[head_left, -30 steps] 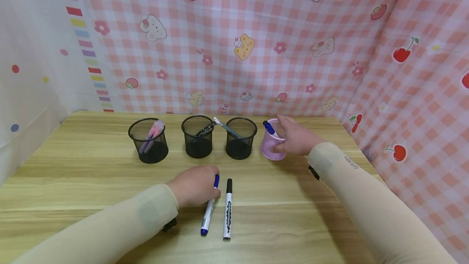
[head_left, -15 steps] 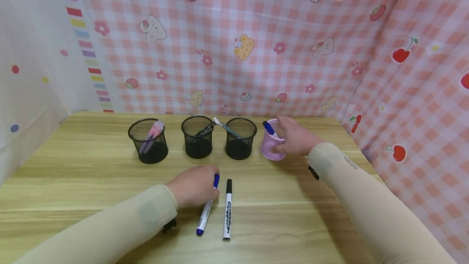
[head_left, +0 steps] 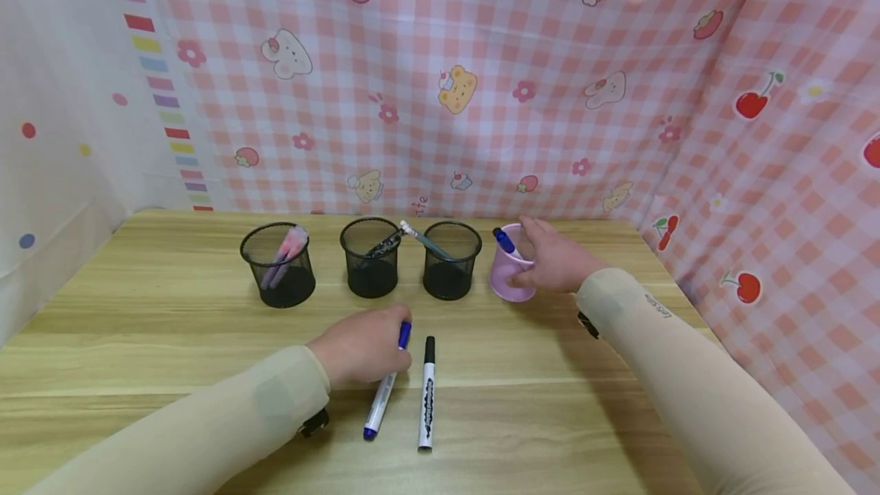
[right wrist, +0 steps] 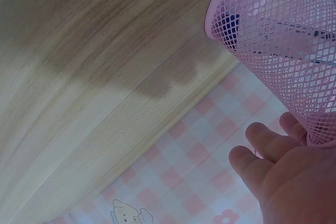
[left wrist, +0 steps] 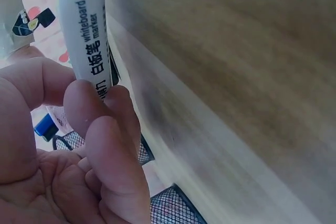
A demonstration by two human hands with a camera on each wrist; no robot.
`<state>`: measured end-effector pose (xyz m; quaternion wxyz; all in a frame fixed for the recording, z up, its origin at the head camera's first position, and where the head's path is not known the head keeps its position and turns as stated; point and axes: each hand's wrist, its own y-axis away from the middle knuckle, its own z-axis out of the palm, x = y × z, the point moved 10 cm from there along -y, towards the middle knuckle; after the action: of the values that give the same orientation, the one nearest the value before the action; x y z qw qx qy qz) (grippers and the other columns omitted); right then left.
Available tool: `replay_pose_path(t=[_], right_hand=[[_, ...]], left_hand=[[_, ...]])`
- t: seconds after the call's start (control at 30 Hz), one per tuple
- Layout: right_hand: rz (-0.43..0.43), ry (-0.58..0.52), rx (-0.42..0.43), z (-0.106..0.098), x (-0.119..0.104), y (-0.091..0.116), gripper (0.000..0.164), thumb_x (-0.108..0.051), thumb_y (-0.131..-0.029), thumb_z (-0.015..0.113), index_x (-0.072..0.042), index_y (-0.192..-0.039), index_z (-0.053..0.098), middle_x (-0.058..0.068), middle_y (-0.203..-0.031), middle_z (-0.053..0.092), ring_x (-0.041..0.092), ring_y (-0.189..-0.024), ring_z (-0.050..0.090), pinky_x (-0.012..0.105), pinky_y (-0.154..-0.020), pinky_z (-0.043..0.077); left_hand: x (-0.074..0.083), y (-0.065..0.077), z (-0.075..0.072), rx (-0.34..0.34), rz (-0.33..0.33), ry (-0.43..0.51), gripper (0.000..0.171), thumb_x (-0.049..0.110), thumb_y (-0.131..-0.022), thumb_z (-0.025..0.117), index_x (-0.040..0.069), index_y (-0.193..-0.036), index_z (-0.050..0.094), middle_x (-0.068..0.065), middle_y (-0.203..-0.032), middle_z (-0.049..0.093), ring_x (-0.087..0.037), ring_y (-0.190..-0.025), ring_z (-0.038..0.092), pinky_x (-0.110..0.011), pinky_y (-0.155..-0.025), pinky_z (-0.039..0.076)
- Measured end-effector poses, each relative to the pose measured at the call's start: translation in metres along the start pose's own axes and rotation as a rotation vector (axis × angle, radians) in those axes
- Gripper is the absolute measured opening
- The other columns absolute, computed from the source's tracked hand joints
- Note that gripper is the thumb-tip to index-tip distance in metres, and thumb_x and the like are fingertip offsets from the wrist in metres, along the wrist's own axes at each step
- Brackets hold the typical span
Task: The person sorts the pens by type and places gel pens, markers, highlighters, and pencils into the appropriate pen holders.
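My left hand (head_left: 364, 346) pinches a blue-capped whiteboard marker (head_left: 380, 407) over the middle of the table. The marker slants, its blue cap end up by the fingers and its blue tail low and toward me. In the left wrist view, fingertips press on the printed white barrel (left wrist: 84, 24). To the right of it lies a black-capped marker (head_left: 427, 396). My right hand (head_left: 560, 258) holds the pink mesh pen cup (head_left: 505, 281) near its rim, thumb on the near side. A blue marker (head_left: 505, 240) leans inside that cup, its barrel visible through the mesh.
Three black mesh pen cups stand in a row left of the pink one: the left cup (head_left: 287, 292) with pink and purple pens, the middle cup (head_left: 371, 281) with a black patterned pen, the right cup (head_left: 447, 281) with a teal pen. A checked curtain (head_left: 412, 136) hangs behind.
The left hand has shifted slightly left and away from me with the blue-capped marker, whose lower end swung left. The right hand and pink cup have stayed in place.
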<state>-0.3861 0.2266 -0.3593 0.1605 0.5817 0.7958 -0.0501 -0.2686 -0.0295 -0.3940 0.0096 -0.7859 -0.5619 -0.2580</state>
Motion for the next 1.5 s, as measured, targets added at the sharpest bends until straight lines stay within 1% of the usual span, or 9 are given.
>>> replay_pose_path(t=[0.23,0.4,0.47,0.57,0.63,0.7,0.97,1.27,1.5], right_hand=[[-0.006,0.006,0.003,0.000,0.000,-0.001,0.123,-0.042,-0.085,0.085,-0.005,-0.169,0.004,0.021,-0.175,0.015,0.048,-0.150,0.040,0.062,-0.123,0.035],[0.000,0.000,0.002,0.000,0.000,0.000,0.122,-0.040,-0.085,0.085,-0.004,-0.169,0.005,0.020,-0.176,0.014,0.048,-0.150,0.040,0.062,-0.124,0.034],[0.002,-0.005,0.001,0.000,0.000,0.000,0.122,-0.040,-0.085,0.085,-0.005,-0.169,0.005,0.020,-0.176,0.014,0.048,-0.150,0.040,0.062,-0.124,0.034],[0.002,-0.007,0.002,-0.001,-0.001,0.001,0.122,-0.040,-0.085,0.086,-0.004,-0.169,0.006,0.020,-0.175,0.015,0.048,-0.150,0.041,0.062,-0.123,0.035],[0.003,-0.007,0.003,-0.001,-0.002,0.001,0.122,-0.039,-0.084,0.086,-0.004,-0.169,0.006,0.020,-0.175,0.015,0.048,-0.150,0.041,0.062,-0.123,0.035],[0.002,-0.007,0.003,-0.001,-0.002,0.001,0.122,-0.039,-0.084,0.086,-0.004,-0.169,0.006,0.020,-0.175,0.015,0.048,-0.150,0.040,0.062,-0.123,0.034],[0.003,-0.018,0.004,-0.001,-0.001,0.001,0.121,-0.037,-0.084,0.086,-0.004,-0.169,0.006,0.020,-0.175,0.016,0.047,-0.150,0.041,0.061,-0.123,0.035],[0.007,-0.018,-0.002,-0.001,-0.002,0.001,0.122,-0.038,-0.084,0.086,-0.005,-0.169,0.005,0.020,-0.176,0.015,0.047,-0.151,0.040,0.061,-0.124,0.034],[0.007,-0.011,-0.003,-0.001,-0.002,0.001,0.122,-0.038,-0.084,0.085,-0.005,-0.170,0.005,0.020,-0.176,0.014,0.048,-0.151,0.040,0.061,-0.124,0.034]], left_hand=[[0.001,0.001,-0.004,0.017,0.009,0.044,0.049,0.024,-0.090,0.072,0.017,-0.137,0.057,-0.002,-0.090,0.066,-0.020,-0.074,0.062,-0.034,-0.065,0.049],[0.000,0.001,-0.007,0.023,0.010,0.096,0.054,0.023,-0.091,0.070,0.018,-0.142,0.055,-0.003,-0.090,0.066,-0.020,-0.069,0.061,-0.034,-0.060,0.049],[0.000,0.001,-0.009,0.028,0.012,0.116,0.056,0.023,-0.092,0.069,0.018,-0.146,0.053,-0.003,-0.088,0.065,-0.018,-0.063,0.058,-0.033,-0.057,0.047],[-0.001,0.001,-0.011,0.031,0.008,0.152,0.057,0.024,-0.094,0.067,0.019,-0.148,0.052,-0.003,-0.078,0.061,-0.016,-0.054,0.050,-0.031,-0.052,0.043],[-0.001,0.000,-0.012,0.037,0.004,0.181,0.056,0.025,-0.095,0.066,0.021,-0.149,0.051,-0.001,-0.072,0.056,-0.015,-0.051,0.045,-0.029,-0.050,0.040],[-0.002,0.000,-0.014,0.047,0.005,0.208,0.056,0.025,-0.096,0.066,0.022,-0.149,0.050,-0.001,-0.069,0.053,-0.015,-0.052,0.045,-0.029,-0.049,0.039],[-0.001,0.001,-0.023,0.100,0.016,0.266,0.054,0.025,-0.097,0.066,0.024,-0.148,0.051,-0.004,-0.081,0.063,-0.019,-0.062,0.055,-0.032,-0.054,0.042],[0.002,0.003,-0.030,0.134,0.031,0.310,0.048,0.022,-0.096,0.065,0.028,-0.142,0.052,-0.004,-0.081,0.065,-0.018,-0.055,0.053,-0.030,-0.049,0.044],[0.003,0.001,-0.034,0.165,0.055,0.377,0.049,0.019,-0.096,0.065,0.026,-0.142,0.050,-0.004,-0.083,0.066,-0.018,-0.056,0.053,-0.029,-0.049,0.043]])
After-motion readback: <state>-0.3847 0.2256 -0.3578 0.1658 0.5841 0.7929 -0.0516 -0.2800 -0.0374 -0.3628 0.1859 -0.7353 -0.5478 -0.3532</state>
